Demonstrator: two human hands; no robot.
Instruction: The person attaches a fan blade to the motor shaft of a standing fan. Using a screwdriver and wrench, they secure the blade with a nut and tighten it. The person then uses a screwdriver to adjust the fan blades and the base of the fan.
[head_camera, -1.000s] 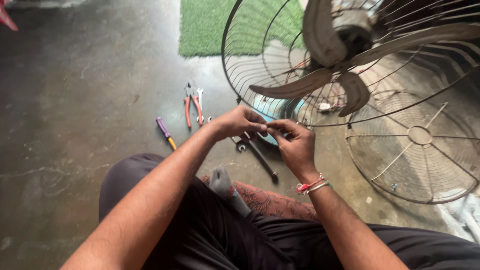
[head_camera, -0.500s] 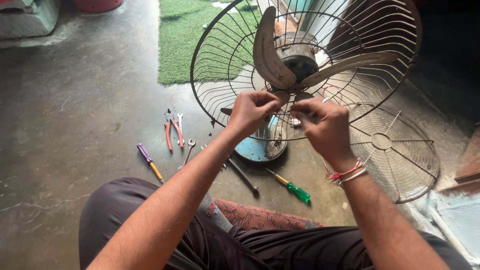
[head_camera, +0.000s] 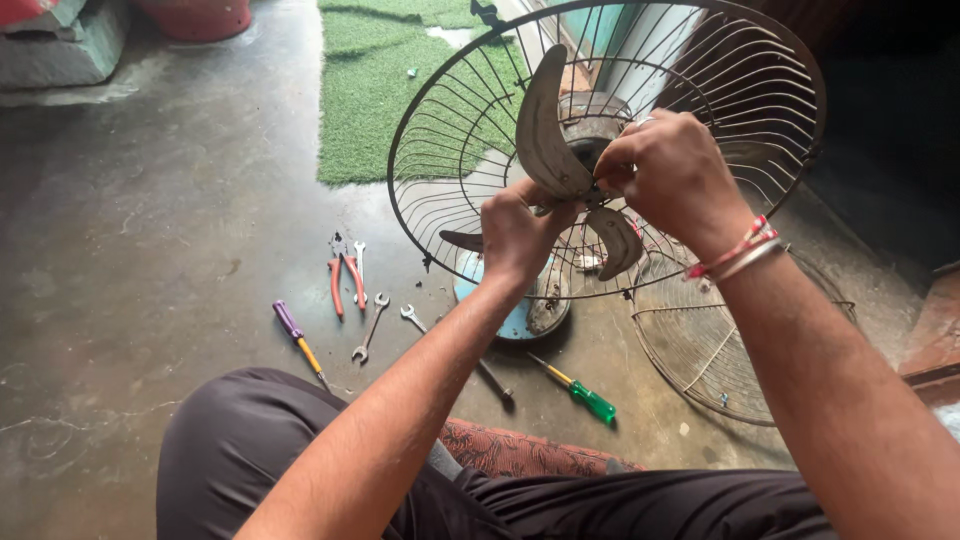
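A dusty table fan stands in front of me, its rear wire guard around bare grey blades. My right hand is closed over the hub at the middle of the blades. My left hand grips the lower part of the blade set just below the hub. The fan's light blue base rests on the concrete floor. What my right fingers pinch at the hub is hidden.
The detached front guard lies on the floor at right. Red pliers, two small spanners, a purple-handled screwdriver and a green-handled screwdriver lie near my knees. A green mat lies beyond.
The view has tilted up and closer to the fan. Both hands have risen from near the base to the blade hub.
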